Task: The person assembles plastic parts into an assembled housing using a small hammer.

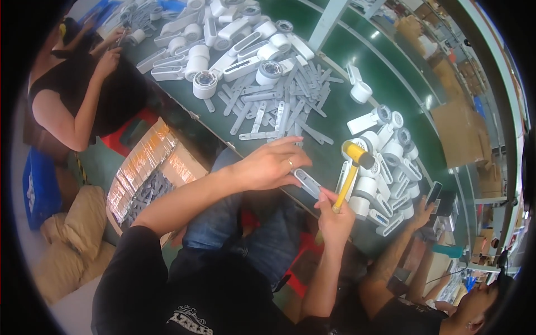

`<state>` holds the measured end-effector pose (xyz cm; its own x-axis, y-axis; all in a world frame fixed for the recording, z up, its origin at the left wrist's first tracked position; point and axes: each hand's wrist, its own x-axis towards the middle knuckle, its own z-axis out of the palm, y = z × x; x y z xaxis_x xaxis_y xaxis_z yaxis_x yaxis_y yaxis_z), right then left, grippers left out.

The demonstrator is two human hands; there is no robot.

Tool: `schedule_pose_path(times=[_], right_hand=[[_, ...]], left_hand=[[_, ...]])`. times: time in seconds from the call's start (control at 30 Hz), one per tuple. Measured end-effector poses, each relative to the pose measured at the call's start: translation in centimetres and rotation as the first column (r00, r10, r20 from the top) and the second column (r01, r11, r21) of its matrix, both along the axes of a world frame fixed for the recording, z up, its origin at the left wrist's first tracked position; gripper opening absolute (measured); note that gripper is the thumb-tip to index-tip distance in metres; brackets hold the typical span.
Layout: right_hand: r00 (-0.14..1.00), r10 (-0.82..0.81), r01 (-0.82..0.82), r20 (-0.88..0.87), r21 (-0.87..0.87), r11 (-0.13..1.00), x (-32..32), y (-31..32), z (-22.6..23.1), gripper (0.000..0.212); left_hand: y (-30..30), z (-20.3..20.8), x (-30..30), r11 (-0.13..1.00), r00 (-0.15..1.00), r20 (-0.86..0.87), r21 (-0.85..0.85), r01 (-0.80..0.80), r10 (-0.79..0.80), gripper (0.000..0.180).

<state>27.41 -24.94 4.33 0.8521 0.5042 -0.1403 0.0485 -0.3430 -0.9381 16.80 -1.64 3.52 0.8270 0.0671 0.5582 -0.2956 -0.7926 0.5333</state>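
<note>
Over the table's front edge I hold a slim white and grey handle piece [307, 183] with rounded ends. My left hand [273, 163], a ring on one finger, grips its upper left end between thumb and fingers. At the lower right end, my right hand [336, 219] pinches the piece with thumb and forefinger. That same hand also keeps a yellow mallet [347, 187], head upward, its handle running through the grip. Ahead of my left hand lies a heap of flat grey handle strips [279, 106]. Beside the mallet sits a pile of white handheld fan bodies [385, 162].
A larger heap of white fan bodies [223, 39] covers the far part of the green table [329, 117]. To my left stands a cardboard box [131, 162] holding grey strips. Co-workers sit at left, one in a black top [72, 92], and at lower right [413, 312].
</note>
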Motion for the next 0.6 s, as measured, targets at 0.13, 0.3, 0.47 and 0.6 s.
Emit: schedule_pose_path(times=[0.13, 0.3, 0.47, 0.6], right_hand=[[0.994, 0.074, -0.085, -0.079, -0.153, 0.985, 0.9, 0.9, 3.3, 0.026], [0.991, 0.098, -0.116, -0.096, -0.212, 0.97, 1.2, 1.2, 3.4, 0.039], [0.78, 0.038, 0.03, -0.625, 0.098, 0.995, 1.6, 1.5, 2.8, 0.054], [0.879, -0.075, 0.103, -0.47, 0.036, 0.994, 0.4, 2.0, 2.1, 0.041]], left_hand=[[1.0, -0.1, 0.9, 0.986, 0.981, 0.14, 0.111, 0.121, -0.136, 0.024], [0.9, 0.3, 1.0, 0.988, 0.982, 0.139, 0.103, 0.116, -0.13, 0.024], [1.1, 0.2, 1.2, 0.982, 0.984, 0.088, 0.122, 0.146, -0.157, 0.027], [0.7, 0.7, 1.2, 0.981, 0.988, 0.074, 0.148, 0.127, -0.139, 0.026]])
